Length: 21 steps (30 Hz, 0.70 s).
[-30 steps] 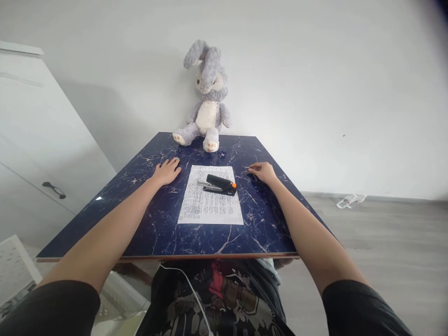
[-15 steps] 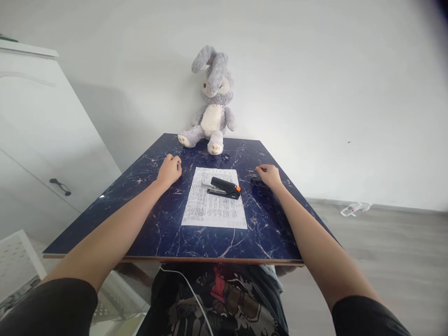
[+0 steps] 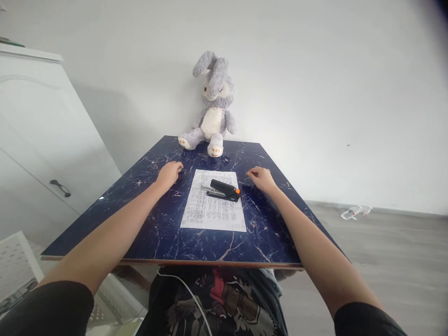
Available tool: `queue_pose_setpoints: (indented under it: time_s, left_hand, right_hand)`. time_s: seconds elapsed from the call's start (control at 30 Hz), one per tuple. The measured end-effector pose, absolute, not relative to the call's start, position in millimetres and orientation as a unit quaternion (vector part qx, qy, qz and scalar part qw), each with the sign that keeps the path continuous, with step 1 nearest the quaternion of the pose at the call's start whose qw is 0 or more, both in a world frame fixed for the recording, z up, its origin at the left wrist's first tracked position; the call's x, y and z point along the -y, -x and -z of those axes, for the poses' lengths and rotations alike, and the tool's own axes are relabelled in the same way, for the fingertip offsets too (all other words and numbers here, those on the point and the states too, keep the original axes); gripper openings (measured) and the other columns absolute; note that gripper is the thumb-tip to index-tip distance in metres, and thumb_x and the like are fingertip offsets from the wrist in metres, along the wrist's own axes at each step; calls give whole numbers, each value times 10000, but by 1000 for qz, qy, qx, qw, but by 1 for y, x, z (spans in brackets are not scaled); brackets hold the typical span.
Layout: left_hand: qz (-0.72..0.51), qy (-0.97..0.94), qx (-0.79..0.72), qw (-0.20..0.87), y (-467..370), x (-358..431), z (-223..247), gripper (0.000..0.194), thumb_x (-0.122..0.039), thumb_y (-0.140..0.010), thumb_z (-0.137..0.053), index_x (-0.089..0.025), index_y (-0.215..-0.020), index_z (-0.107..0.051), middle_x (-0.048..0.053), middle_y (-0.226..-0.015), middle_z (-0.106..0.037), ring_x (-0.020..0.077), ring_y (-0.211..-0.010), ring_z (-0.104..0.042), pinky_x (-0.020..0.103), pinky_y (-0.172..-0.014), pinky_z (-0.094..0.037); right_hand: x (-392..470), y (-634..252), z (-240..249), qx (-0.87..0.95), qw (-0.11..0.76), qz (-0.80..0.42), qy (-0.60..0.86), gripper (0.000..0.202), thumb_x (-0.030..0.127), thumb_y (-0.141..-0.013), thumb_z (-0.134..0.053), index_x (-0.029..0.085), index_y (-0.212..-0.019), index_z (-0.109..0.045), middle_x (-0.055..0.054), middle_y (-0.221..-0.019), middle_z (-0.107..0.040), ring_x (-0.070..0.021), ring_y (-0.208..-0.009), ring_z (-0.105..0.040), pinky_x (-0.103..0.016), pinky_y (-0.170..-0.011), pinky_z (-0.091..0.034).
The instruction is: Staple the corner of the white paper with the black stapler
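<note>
A printed sheet of paper (image 3: 210, 217) lies on the dark blue marbled table. On it rests a black stapler (image 3: 226, 190) with an orange button at its right end; its jaws are spread apart towards the left. To the left of the paper, my left hand (image 3: 169, 174) rests on the table with fingers curled together, a small greyish bit showing at the fingertips. My right hand (image 3: 262, 179) is closed in a pinch just right of the paper, apart from the stapler. What the right fingers hold, if anything, is too small to make out.
A grey plush rabbit (image 3: 214, 121) sits at the table's (image 3: 140, 224) far edge against the wall. To the left stands a white cabinet (image 3: 38, 126) with a dark handle. A crumpled clear plastic item (image 3: 355, 212) lies on the floor at right.
My right hand has moved left, nearer to the paper. The fingers of my left hand have shifted slightly and point more to the right. Stapler and paper stay put.
</note>
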State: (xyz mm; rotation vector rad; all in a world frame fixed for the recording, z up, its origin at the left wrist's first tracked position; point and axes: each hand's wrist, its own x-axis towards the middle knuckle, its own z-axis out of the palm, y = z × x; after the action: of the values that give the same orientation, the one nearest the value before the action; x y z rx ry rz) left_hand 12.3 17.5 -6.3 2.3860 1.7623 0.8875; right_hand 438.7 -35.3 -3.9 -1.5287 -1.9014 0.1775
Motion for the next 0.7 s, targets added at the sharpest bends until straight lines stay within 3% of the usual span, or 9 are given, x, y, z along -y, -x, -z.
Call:
queue_pose_setpoints:
  time_s: [0.07,0.17,0.27,0.43,0.57,0.7]
  left_hand:
    - [-327,-766,-550,64,-22,-11,5,295,-194,-925,-525,-216,-1068,-782,119,-1055,-758,274,-923,-728,405,-924,-552]
    - [-426,-725,-488,233,-41,4,3,300,-327,-949,-561,-170,-1086,-778,98,-916,-768,230,-771,-729,385,-812,-604]
    - [-467,-704,-429,319,-56,22,-1,396,-469,-864,-725,-153,-1098,-774,92,-907,-774,226,-769,-732,386,-798,-622]
    - [-416,-766,-384,305,-70,43,-12,409,-443,-877,-730,-182,-1191,-732,101,-999,-794,251,-874,-764,407,-852,-620]
    - [-334,-839,-365,227,-75,53,-19,164,-311,-905,-688,-224,-990,-797,62,-1014,-812,261,-953,-767,403,-941,-578]
    - [-306,-858,-358,206,-81,59,-19,133,-248,-887,-691,-235,-910,-822,28,-940,-821,243,-900,-773,367,-924,-563]
  right_hand:
    - [43,-426,-1,751,368,-80,542,293,351,-937,-560,179,-887,-792,-81,-927,-761,-215,-826,-657,-327,-804,-497]
    - [60,-404,-12,785,408,-140,445,369,463,-1005,-540,178,-1015,-775,-90,-994,-744,-225,-875,-659,-327,-766,-510]
    - [74,-383,-20,839,368,-193,352,423,534,-1010,-579,199,-1230,-716,-101,-1091,-716,-235,-941,-666,-329,-755,-527]
    - [82,-361,-15,894,285,-142,314,423,485,-974,-672,195,-1281,-658,-110,-1106,-708,-251,-944,-661,-382,-828,-521]
    - [82,-359,-10,907,255,-142,303,333,425,-1026,-594,184,-1250,-647,-104,-1084,-716,-245,-938,-655,-374,-837,-501]
    - [82,-360,-10,906,252,-143,309,315,411,-1026,-589,166,-1216,-643,-109,-1085,-716,-240,-926,-652,-360,-833,-492]
